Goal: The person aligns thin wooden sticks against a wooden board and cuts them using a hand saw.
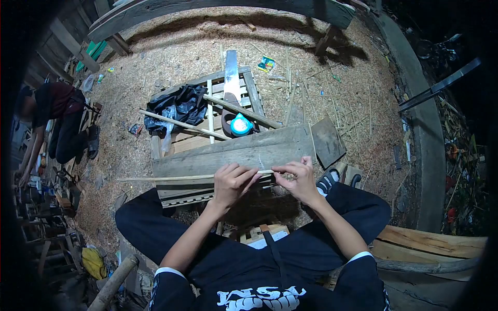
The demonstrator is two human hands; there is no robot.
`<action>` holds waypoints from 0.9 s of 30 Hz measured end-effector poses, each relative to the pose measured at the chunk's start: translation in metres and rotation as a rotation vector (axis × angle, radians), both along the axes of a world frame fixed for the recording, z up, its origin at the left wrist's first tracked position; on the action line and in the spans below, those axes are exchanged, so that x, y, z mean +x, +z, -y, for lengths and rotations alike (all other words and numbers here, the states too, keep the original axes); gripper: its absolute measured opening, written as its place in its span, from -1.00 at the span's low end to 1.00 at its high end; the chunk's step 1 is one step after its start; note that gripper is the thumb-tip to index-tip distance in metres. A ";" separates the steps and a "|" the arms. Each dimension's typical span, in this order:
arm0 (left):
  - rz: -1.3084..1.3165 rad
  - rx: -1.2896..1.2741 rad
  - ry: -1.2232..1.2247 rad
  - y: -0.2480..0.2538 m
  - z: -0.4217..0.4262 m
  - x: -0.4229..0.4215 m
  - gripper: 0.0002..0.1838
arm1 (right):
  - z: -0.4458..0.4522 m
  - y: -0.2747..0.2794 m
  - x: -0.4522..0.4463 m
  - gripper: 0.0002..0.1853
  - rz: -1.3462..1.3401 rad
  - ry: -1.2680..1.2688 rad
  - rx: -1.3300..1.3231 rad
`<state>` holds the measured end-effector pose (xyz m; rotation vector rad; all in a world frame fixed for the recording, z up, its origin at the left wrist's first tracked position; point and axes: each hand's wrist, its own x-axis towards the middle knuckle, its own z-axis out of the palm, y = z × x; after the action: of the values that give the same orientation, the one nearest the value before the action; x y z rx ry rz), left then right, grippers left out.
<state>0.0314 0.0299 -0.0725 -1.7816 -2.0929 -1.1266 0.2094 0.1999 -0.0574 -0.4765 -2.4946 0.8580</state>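
Both hands are working above the near edge of the wide plank (228,154), and a thin pale strip (176,179) is running between them, its long free part reaching out beyond the plank's left end. The left hand (233,184) is pinching the strip, thumb and fingertips closed on it, just over the plank's near edge. The right hand (295,179) is clamping thumb and forefinger on the strip's right end, near the plank's right end, while its other fingers are curling loosely. On the plank's far side, a slatted wooden frame (253,90) is carrying a handsaw (232,72) with its blade pointing away from the plank, a teal and white round object (241,125) and a black plastic bag (181,106). A dark flat board (327,142) is lying just beside the plank's right end. Well to the plank's left, another person (57,109) is bending down.
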 end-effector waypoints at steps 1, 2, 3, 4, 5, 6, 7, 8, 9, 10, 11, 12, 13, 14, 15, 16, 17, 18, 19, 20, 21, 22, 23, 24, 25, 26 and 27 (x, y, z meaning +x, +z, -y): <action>-0.007 -0.007 0.002 0.001 0.001 0.000 -0.85 | 0.000 0.001 0.000 -0.84 -0.004 0.004 -0.020; -0.006 -0.007 0.002 0.000 0.001 -0.001 -0.85 | 0.000 0.002 0.000 -0.84 -0.003 0.005 -0.020; -0.007 -0.013 -0.002 -0.001 0.002 -0.001 -0.85 | 0.000 0.004 0.000 -0.85 0.030 0.006 -0.037; -0.009 -0.018 -0.006 -0.001 0.002 -0.001 -0.85 | 0.000 0.005 0.000 -0.85 0.063 0.006 -0.054; -0.008 -0.019 -0.006 -0.002 0.002 -0.002 -0.85 | 0.000 0.006 0.000 -0.85 0.064 0.006 -0.055; -0.014 -0.012 -0.008 -0.001 0.002 -0.002 -0.84 | 0.000 0.006 0.000 -0.85 0.059 0.009 -0.085; -0.021 -0.005 -0.010 0.000 0.002 -0.002 -0.84 | 0.000 0.007 0.000 -0.85 0.054 0.012 -0.115; -0.020 -0.005 -0.009 0.001 0.002 -0.002 -0.84 | 0.001 0.008 0.000 -0.85 0.055 0.013 -0.115; -0.030 -0.005 -0.009 0.001 0.003 -0.001 -0.83 | 0.002 0.011 0.000 -0.84 0.073 0.004 -0.125; -0.041 -0.005 -0.008 0.001 0.003 -0.001 -0.82 | 0.002 0.013 0.000 -0.84 0.090 -0.005 -0.135; -0.040 -0.005 -0.009 0.002 0.003 -0.001 -0.82 | 0.002 0.012 0.000 -0.84 0.091 -0.005 -0.136; -0.047 -0.002 -0.011 0.002 0.003 -0.001 -0.80 | 0.002 0.012 0.000 -0.84 0.091 -0.008 -0.142; -0.055 0.002 -0.013 0.002 0.003 -0.001 -0.79 | 0.001 0.011 0.000 -0.84 0.091 -0.012 -0.148; -0.055 0.001 -0.014 0.002 0.003 -0.002 -0.79 | 0.001 0.011 0.000 -0.84 0.091 -0.012 -0.149; -0.058 0.001 -0.014 0.002 0.004 -0.002 -0.78 | 0.001 0.012 0.000 -0.84 0.099 -0.014 -0.165; -0.060 0.001 -0.014 0.001 0.004 -0.002 -0.78 | 0.001 0.012 -0.001 -0.83 0.107 -0.014 -0.181; -0.060 0.001 -0.014 0.001 0.004 -0.003 -0.78 | 0.001 0.012 -0.001 -0.83 0.108 -0.014 -0.181; -0.067 0.005 -0.015 0.000 0.004 -0.003 -0.78 | 0.001 0.011 -0.001 -0.82 0.115 -0.021 -0.177; -0.074 0.011 -0.016 0.000 0.004 -0.003 -0.78 | 0.000 0.011 -0.001 -0.81 0.122 -0.028 -0.174; -0.073 0.010 -0.016 -0.001 0.004 -0.003 -0.78 | 0.000 0.009 -0.001 -0.81 0.122 -0.029 -0.174; -0.077 0.010 -0.013 -0.001 0.004 -0.003 -0.78 | 0.000 0.007 -0.001 -0.80 0.107 -0.029 -0.186; -0.081 0.009 -0.010 -0.001 0.004 -0.002 -0.79 | 0.000 0.006 -0.001 -0.80 0.093 -0.030 -0.198; -0.081 0.008 -0.010 -0.001 0.005 -0.003 -0.79 | 0.000 0.005 0.000 -0.80 0.093 -0.029 -0.198; -0.088 0.011 -0.014 -0.001 0.005 -0.003 -0.79 | 0.000 0.007 0.000 -0.79 0.117 -0.035 -0.209; -0.095 0.014 -0.017 -0.001 0.005 -0.003 -0.79 | 0.000 0.008 0.000 -0.79 0.139 -0.040 -0.219; -0.095 0.014 -0.017 -0.001 0.005 -0.003 -0.79 | 0.000 0.008 -0.001 -0.79 0.139 -0.040 -0.219; -0.098 0.019 -0.018 -0.001 0.005 -0.003 -0.79 | -0.001 0.008 -0.001 -0.79 0.150 -0.044 -0.234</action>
<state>0.0288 0.0249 -0.0738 -1.8122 -2.0080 -1.0372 0.2086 0.2005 -0.0490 -0.6947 -2.5180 1.1418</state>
